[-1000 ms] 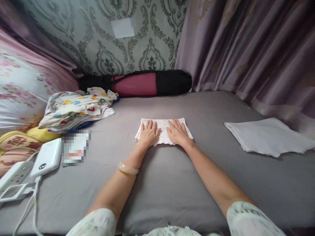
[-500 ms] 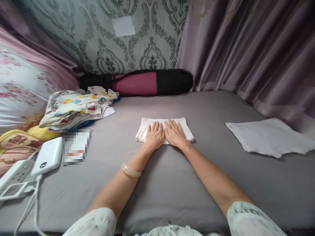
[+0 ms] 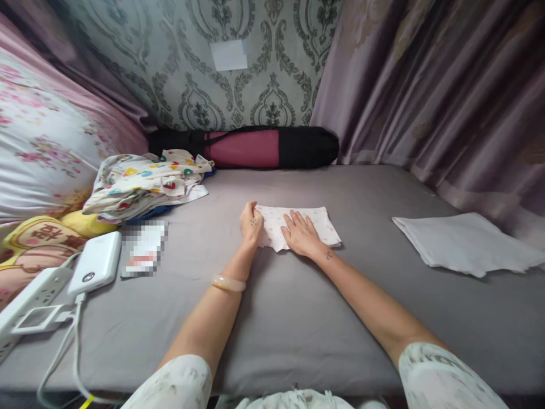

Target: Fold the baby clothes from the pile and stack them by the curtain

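Observation:
A folded, light patterned cloth (image 3: 276,227) lies on the grey sheet in front of me. My left hand (image 3: 252,222) is closed round its left edge, thumb side up, with the fingers curled and partly hidden. Flat on top of the cloth, to the right of its middle, my right hand (image 3: 301,234) rests with its fingers spread. The cloth's right edge shows several layers.
A white folded cloth (image 3: 468,241) is at the right. Rumpled printed clothes (image 3: 149,182), a power bank (image 3: 96,261) and a power strip (image 3: 36,295) with cables are at the left. A black and maroon bag (image 3: 247,149) lies along the wall.
My left hand has gone from lying flat on the cloth to its left edge and closed there. My right hand stays flat on the cloth. The view has shifted slightly.

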Available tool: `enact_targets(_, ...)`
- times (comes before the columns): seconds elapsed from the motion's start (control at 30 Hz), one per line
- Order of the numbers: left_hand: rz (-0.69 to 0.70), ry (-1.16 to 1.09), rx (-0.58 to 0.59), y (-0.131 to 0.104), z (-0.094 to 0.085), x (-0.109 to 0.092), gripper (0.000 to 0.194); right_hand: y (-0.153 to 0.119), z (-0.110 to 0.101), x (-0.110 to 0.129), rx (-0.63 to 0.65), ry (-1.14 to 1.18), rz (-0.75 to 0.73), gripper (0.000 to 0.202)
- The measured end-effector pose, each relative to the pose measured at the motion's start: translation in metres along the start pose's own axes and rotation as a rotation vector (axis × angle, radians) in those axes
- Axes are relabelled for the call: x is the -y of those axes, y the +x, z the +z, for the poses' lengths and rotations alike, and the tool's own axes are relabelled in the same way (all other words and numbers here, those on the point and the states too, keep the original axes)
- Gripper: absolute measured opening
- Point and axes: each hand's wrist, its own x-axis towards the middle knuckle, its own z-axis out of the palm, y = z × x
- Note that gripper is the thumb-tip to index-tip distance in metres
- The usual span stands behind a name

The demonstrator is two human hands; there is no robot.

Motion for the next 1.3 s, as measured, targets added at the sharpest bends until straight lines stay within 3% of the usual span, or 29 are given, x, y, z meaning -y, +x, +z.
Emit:
enact_targets(0.17, -0.08, -0.404, -0.167, 0.016, 0.001, 0.019, 0.03, 0.012, -0.002, 0.018, -0.014, 0.03, 0.027, 0.06)
enact_targets(0.37, -0.224, -0.622, -0.24, 0.029, -0.001, 0.038, 0.029, 0.019, 0.012, 0.029, -0.001, 0.01, 0.064, 0.062)
enact_targets(0.63, -0.333, -0.738, -0.231, 0.029, -0.004, 0.031, 0.023, 0.027, 0.003, 0.038, 0.036, 0.01, 0.068, 0.061)
enact_targets(0.87, -0.41, -0.806, -0.193, 0.025, -0.012, 0.019, 0.018, 0.032, 0.017, 0.054, -0.028, 0.003, 0.029, 0.059)
enact_targets(1.13, -0.494, -0.846, -0.232, 0.03, -0.015, 0.023, 0.017, 0.042, 0.012, 0.064, -0.026, 0.029, 0.031, 0.058)
enact_targets(1.3, -0.5, -0.844, -0.219, 0.028, -0.019, 0.022, 0.016, 0.049, 0.019, 0.075, -0.029, 0.034, 0.017, 0.058)
